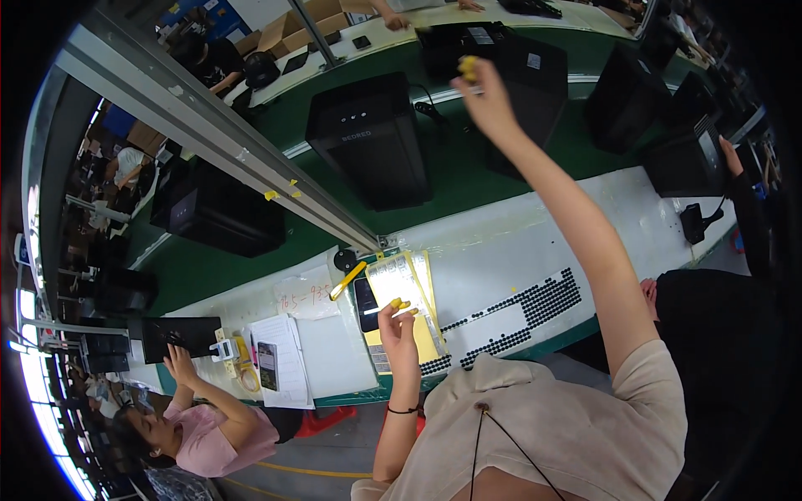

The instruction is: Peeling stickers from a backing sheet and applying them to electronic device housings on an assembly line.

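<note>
**Both hands pinching small yellow pieces, one low, one reached out**

While the left hand (pixel 401 330) hovers over the near edge of the worktop (pixel 618 225), thumb and fingers closed on a small yellow piece (pixel 399 306), the right hand (pixel 484 104) is stretched far out over the green belt (pixel 451 167), fingertips closed on another yellow piece (pixel 468 67). That one sits right at a black box unit (pixel 522 92) on the belt; whether it touches the unit, can't tell.

Left hand's piece is held just above the yellow backing sheets (pixel 409 301), likely so the next piece is ready.

Rows of black dots (pixel 535 305) run along the near edge right of the sheets, close to the left hand. Black phone (pixel 365 305) and yellow tool (pixel 347 280) lie just left of the sheets. Another black box unit (pixel 372 138) stands on the belt, left of the right arm.
</note>
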A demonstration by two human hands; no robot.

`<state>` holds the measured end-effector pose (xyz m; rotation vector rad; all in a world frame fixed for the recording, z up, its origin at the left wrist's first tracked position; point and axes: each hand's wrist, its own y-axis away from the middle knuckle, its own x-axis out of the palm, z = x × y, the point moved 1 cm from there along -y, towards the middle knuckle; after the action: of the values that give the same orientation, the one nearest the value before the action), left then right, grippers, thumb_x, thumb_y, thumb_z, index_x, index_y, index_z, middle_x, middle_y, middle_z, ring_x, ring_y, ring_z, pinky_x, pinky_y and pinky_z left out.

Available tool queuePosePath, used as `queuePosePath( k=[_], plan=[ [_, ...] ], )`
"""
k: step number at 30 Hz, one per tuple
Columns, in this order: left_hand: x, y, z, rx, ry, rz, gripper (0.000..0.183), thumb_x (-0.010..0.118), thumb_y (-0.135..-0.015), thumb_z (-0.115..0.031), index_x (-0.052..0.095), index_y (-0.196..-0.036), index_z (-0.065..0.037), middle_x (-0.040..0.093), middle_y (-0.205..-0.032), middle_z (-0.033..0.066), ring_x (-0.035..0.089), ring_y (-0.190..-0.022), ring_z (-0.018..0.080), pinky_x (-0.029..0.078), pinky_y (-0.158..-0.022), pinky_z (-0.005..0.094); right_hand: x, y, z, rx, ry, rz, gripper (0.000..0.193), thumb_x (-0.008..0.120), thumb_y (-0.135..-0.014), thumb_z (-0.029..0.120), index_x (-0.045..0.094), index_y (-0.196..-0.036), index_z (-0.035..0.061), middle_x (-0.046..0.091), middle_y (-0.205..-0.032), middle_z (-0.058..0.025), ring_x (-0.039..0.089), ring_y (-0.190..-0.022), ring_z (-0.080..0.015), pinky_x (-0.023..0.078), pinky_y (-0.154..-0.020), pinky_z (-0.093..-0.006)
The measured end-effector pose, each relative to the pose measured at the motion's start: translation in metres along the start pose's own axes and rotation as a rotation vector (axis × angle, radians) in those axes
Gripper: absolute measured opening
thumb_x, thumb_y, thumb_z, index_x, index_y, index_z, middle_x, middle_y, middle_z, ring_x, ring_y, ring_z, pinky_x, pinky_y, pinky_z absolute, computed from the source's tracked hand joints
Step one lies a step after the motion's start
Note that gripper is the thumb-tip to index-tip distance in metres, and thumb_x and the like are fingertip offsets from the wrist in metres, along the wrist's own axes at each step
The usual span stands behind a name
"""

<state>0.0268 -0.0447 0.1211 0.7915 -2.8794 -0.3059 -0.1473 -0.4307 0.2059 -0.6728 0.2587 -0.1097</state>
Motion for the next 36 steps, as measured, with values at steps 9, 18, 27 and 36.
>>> queuePosePath(
  k=[9, 18, 27, 36],
  plan=[
    [0.009, -0.022, -0.015, 0.037, -0.004, -0.001, 0.028, 0.051, -0.095, -0.007, 0.047, -0.123, -0.002, 0.056, -0.115, 0.0088, 0.058, -0.103, 0.0167, 0.047, -0.090, 0.0297, 0.106, 0.023, 0.002, 0.574, -0.083, 0.078, 0.086, 0.067, -0.079, 0.054, 0.037, -0.137, -0.0029, 0.042, -0.137, -0.0255, 0.036, -0.131, -0.0399, 0.033, -0.108, -0.0435],
    [0.027, -0.047, -0.015, 0.054, -0.017, 0.082, 0.024, 0.054, -0.094, -0.006, 0.050, -0.117, -0.003, 0.057, -0.112, 0.0077, 0.057, -0.101, 0.0149, 0.048, -0.088, 0.0295, 0.109, -0.026, -0.031, 0.933, -0.733, 0.246, 0.055, 0.064, -0.087, 0.044, 0.056, -0.123, 0.0026, 0.062, -0.119, -0.0116, 0.058, -0.107, -0.0249, 0.046, -0.092, -0.0373],
    [0.030, -0.055, -0.015, -0.002, -0.036, 0.117, 0.023, 0.053, -0.094, -0.004, 0.050, -0.117, -0.004, 0.059, -0.109, 0.0069, 0.058, -0.100, 0.0145, 0.048, -0.089, 0.0285, 0.132, -0.045, -0.101, 1.140, -0.779, -0.164, 0.041, 0.044, -0.100, 0.041, 0.059, -0.112, 0.0049, 0.059, -0.117, -0.0110, 0.055, -0.102, -0.0265, 0.043, -0.093, -0.0428],
    [0.042, -0.076, -0.025, 0.007, 0.038, 0.062, 0.024, 0.054, -0.095, -0.009, 0.050, -0.117, -0.002, 0.058, -0.105, 0.0067, 0.058, -0.099, 0.0137, 0.050, -0.089, 0.0294, 0.078, -0.005, -0.047, 0.930, -0.980, -0.276, 0.034, 0.049, -0.100, 0.034, 0.060, -0.109, 0.0037, 0.062, -0.098, -0.0056, 0.057, -0.091, -0.0186, 0.044, -0.085, -0.0327]
  ],
)
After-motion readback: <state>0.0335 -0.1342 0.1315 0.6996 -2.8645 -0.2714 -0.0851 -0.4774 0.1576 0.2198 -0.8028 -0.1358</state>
